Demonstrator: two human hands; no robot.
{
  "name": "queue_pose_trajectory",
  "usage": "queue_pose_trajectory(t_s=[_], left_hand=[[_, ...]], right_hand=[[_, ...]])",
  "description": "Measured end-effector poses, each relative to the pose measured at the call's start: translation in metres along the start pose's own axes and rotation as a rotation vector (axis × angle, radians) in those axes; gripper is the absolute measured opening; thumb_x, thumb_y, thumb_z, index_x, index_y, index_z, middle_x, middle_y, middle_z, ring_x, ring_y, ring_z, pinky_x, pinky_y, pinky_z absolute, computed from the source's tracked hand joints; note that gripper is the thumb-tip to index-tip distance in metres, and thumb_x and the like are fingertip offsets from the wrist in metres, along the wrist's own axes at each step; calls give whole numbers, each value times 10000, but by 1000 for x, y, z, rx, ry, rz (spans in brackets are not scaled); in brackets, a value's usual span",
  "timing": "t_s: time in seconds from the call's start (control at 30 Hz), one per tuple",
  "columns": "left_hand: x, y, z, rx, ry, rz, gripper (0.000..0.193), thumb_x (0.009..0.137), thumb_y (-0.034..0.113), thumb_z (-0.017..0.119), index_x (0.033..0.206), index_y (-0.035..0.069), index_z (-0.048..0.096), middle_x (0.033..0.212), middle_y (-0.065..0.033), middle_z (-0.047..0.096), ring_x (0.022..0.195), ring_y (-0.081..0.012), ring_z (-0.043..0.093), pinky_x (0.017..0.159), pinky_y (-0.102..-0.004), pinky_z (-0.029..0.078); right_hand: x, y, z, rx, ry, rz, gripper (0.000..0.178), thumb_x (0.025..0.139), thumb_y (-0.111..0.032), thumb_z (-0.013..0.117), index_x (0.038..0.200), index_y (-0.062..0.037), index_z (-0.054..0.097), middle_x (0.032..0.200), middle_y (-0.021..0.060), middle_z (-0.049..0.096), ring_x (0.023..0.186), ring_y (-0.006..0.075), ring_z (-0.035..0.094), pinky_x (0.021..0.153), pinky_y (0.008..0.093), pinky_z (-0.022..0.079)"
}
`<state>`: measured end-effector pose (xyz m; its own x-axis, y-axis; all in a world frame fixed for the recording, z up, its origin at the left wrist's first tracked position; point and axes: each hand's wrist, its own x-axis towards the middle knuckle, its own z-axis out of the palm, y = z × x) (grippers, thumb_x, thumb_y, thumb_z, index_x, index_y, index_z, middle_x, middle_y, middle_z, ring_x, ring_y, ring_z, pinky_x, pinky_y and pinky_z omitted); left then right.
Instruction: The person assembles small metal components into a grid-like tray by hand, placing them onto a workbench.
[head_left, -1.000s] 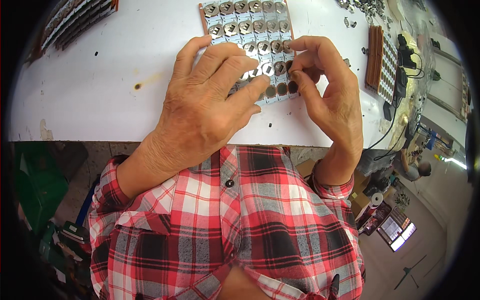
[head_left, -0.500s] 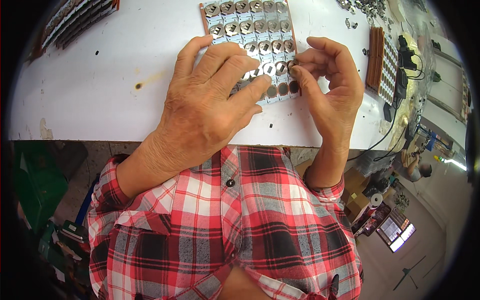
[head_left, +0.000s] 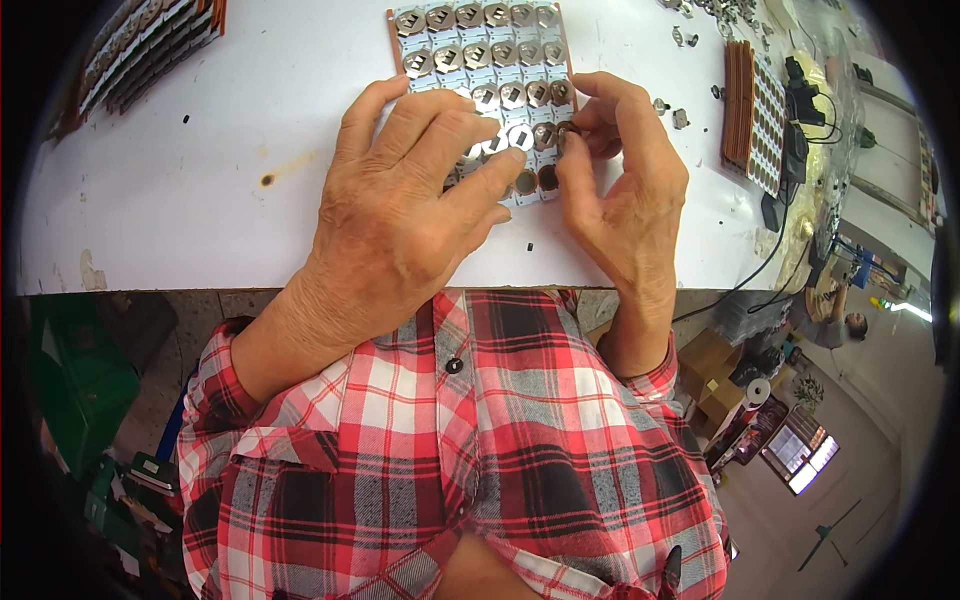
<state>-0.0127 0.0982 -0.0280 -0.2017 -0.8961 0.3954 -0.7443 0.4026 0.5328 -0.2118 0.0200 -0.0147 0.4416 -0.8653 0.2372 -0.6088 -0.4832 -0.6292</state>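
Note:
A flat panel of pale blue circuit boards (head_left: 497, 76) with orange-brown edges lies on the white table. Rows of round silver metal clips (head_left: 512, 95) cover most of it, while bare dark round pads (head_left: 526, 182) show in the nearest row. My left hand (head_left: 390, 215) lies over the panel's left and lower part, fingers spread, hiding several clips. At the right edge, thumb and fingers of my right hand (head_left: 630, 190) pinch a round metal clip (head_left: 568, 129) at the end of the second-nearest row. The fingers partly hide that clip.
Loose metal clips (head_left: 735, 12) are scattered at the far right, with a few near my right hand. A stack of similar panels (head_left: 750, 115) stands on the right beside black cables (head_left: 800, 150). More stacked panels (head_left: 150, 50) are at the far left. The table's front edge lies close to me.
The whole view has shifted slightly, so the panel appears further left. My right hand has moved in a little to the left, its fingers still at the same clip. My left hand stays spread on the panel.

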Motion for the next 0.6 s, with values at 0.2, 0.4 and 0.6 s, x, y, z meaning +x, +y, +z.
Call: queue_pose_trajectory(t_s=[0.2,0.4,0.6], left_hand=[[-1,1,0,27,3,19,460,703,111,875,1156,102,798,1218,-66,676,1237,-305,608,1122,-550,440],[-1,-2,-1,9,-1,29,464,704,102,873,1161,100,794,1224,-68,674,1234,-309,610,1107,-541,446],[-1,-3,-1,19,-6,34,481,694,101,876,1168,99,790,1219,-74,673,1224,-314,614,1088,-537,455]], right_hand=[[-7,-2,9,-58,146,-39,419,825,88,681,1236,11,652,962,145,681,767,250,700,694,346,588],[-7,-2,5,-23,123,-27,389,831,100,690,1209,13,668,946,133,690,787,245,710,709,350,591],[-9,-3,3,-133,99,-16,394,834,100,718,1217,30,655,917,128,684,785,246,704,711,349,587]])
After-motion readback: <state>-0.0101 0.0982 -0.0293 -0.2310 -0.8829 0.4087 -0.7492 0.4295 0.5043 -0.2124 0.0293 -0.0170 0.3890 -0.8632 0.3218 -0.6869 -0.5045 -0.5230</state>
